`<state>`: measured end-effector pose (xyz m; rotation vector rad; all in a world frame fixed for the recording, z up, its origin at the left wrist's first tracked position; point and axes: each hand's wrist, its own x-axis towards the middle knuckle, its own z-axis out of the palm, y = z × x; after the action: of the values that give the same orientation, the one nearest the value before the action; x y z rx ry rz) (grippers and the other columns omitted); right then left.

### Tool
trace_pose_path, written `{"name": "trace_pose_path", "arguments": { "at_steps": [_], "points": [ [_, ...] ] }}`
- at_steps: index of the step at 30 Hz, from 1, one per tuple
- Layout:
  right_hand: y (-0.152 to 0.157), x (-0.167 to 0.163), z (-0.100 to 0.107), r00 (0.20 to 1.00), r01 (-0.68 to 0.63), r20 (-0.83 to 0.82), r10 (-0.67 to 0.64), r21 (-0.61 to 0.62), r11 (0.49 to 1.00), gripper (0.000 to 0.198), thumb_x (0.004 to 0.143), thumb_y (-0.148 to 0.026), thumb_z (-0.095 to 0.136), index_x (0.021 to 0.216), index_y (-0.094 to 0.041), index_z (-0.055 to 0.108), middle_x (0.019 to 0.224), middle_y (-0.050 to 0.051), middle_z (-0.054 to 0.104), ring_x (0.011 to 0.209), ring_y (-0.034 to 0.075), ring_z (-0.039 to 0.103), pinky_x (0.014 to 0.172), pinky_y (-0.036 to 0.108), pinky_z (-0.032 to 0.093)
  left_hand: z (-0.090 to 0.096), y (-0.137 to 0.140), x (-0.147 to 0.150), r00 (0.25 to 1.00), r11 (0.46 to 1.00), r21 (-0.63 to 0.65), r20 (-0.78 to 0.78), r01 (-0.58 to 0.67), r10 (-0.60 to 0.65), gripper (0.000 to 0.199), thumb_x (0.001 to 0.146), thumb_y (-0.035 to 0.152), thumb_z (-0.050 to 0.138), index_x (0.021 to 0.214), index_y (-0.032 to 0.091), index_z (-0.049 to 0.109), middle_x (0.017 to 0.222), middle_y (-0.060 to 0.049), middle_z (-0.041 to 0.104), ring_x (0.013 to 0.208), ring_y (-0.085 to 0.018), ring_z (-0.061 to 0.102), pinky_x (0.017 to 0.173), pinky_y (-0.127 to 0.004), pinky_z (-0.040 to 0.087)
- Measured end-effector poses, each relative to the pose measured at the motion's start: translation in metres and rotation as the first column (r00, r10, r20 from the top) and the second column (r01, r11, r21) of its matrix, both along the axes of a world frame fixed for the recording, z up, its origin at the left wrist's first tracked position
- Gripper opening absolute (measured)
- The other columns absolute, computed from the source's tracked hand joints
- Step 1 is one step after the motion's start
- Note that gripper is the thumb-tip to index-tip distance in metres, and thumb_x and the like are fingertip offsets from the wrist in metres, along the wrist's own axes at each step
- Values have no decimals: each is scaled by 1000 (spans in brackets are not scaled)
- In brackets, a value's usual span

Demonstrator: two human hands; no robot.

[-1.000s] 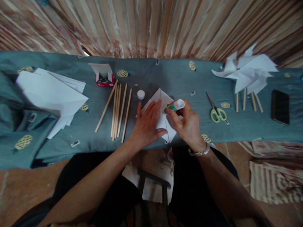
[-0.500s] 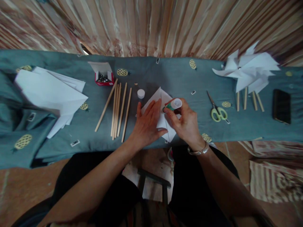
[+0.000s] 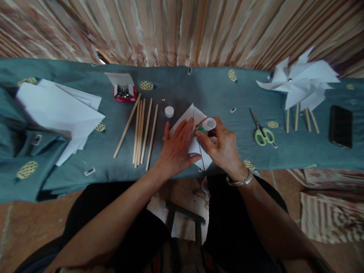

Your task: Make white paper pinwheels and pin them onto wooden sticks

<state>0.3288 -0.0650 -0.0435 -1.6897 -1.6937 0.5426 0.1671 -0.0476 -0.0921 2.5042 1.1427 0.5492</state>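
Left hand: the left hand (image 3: 178, 148) lies flat, thumb out, pressing on the folded white paper (image 3: 195, 146), which rests on the cloth before the person
Right hand: the right hand (image 3: 223, 146) is wrapped round a glue stick (image 3: 209, 123), lower end hidden
Gluing: apparently under way along the paper's creases; whether the tip touches cannot be told
Next stroke: would seem to call for a firm left palm and light pressure
White cap: the cap (image 3: 169, 112) sits just beyond the left fingers
Pinwheels: paper pinwheels (image 3: 301, 81) lie far right
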Motion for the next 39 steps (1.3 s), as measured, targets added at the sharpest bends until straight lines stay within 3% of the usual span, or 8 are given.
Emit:
{"name": "trace_pose_path", "arguments": {
  "at_steps": [10,16,24,39],
  "points": [
    [-2,0,5,998,-66,16,66,-42,997,22,90,-40,61,102,-22,57,74,-1,65,61,15,61,58,27,44,11,2,0,1000,998,-65,22,10,-8,87,92,65,43,154,12,15,156,-23,36,144,-35,35,119,-63,5],
    [-2,1,6,995,-100,8,101,-55,993,21,91,-39,59,103,-22,57,74,-2,65,59,14,59,58,28,44,18,4,7,997,996,-58,-2,-73,73,83,88,62,53,153,17,26,150,-20,46,138,-36,42,118,-64,4],
    [-3,7,11,984,-174,31,177,-68,982,18,92,-36,57,103,-21,57,77,0,64,67,16,60,62,28,45,22,5,8,993,995,-68,-91,-78,71,69,83,51,66,140,18,45,143,-19,52,137,-37,41,116,-67,10],
    [-5,14,15,973,-210,79,218,-91,973,18,93,-35,57,103,-20,56,73,-1,62,61,14,56,61,27,42,23,7,8,990,993,-85,-114,-87,78,72,81,51,68,140,17,45,142,-19,51,137,-37,40,116,-68,9]
  ]
}}
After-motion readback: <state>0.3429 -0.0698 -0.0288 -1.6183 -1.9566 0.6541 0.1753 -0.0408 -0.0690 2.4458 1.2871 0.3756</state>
